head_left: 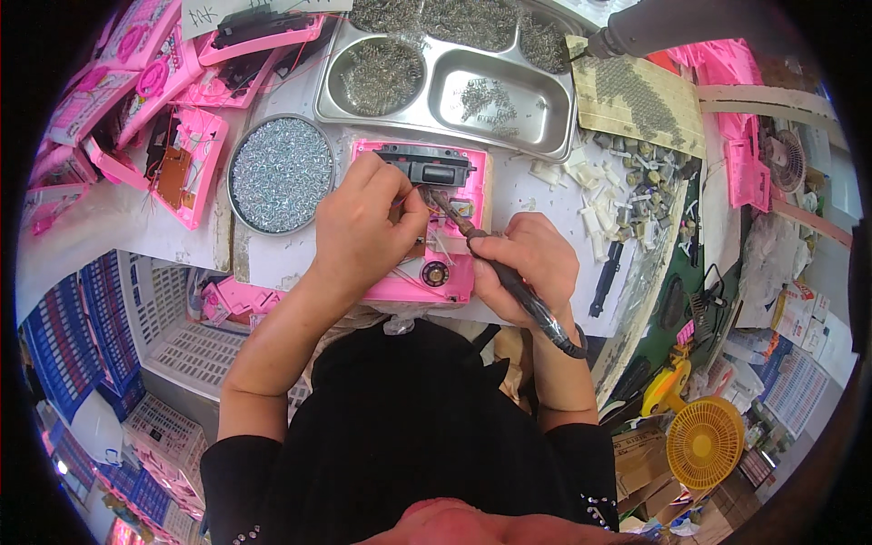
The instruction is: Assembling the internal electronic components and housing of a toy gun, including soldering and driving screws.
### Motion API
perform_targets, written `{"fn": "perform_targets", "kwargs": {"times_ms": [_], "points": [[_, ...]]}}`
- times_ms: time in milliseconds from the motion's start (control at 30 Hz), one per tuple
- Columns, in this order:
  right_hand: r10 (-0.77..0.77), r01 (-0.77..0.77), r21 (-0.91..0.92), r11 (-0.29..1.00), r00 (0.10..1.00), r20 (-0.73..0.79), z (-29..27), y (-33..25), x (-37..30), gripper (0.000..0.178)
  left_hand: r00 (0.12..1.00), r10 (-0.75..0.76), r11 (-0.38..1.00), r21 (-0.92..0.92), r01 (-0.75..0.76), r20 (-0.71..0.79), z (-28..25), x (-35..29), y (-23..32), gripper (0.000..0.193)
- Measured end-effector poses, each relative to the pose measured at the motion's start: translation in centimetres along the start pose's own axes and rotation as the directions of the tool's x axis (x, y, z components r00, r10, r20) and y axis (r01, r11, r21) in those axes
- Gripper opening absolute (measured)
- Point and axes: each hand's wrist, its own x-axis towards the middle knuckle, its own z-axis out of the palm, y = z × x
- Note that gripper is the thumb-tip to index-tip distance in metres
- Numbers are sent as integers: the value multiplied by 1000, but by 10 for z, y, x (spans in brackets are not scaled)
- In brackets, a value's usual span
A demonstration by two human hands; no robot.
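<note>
A pink plastic toy housing (461,289) lies in front of me on the worktable, inner side up. Across its far part sits a black plastic module (427,165), and a round black speaker (435,273) is set in its near part. My right hand (534,263) grips a soldering iron (520,292) by its dark handle, the tip slanting into the housing just below the module. Beside the module, my left hand (374,211) is closed in a pinch over the housing's left side. Whatever lies between those fingertips is hidden.
Left of the housing stands a round dish (282,174) of small screws. Beyond is a steel compartment tray (445,132) of springs. Pink housings (195,168) pile up at far left. White plastic pieces (595,213) and a card (636,100) with small metal parts lie right.
</note>
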Motion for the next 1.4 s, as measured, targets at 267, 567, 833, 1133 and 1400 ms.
{"fn": "perform_targets", "kwargs": {"times_ms": [267, 567, 833, 1133, 1400], "points": [[5, -5, -12, 1000, 1000, 4, -13, -8, -6, 19, 1000, 10, 1000, 0, -10, -8, 0, 0, 1, 15], [29, -30, -17, 999, 999, -32, -14, -10, -7, 27, 1000, 3, 1000, 1, -3, 7, -1, 0, 0, 14], [-5, 5, -9, 1000, 1000, -4, 0, -2, 1, 29, 1000, -6, 1000, -6, 6, 5, -2, -1, 1, 14], [-1, 1, -26, 1000, 1000, 0, -4, -4, -1, 29, 1000, 1, 1000, -6, -1, 1, 0, -1, -1, 14], [30, -30, -16, 999, 999, -40, -22, -13, -12, 21, 1000, -12, 1000, -8, 12, 16, -3, -2, 0, 13]]}}
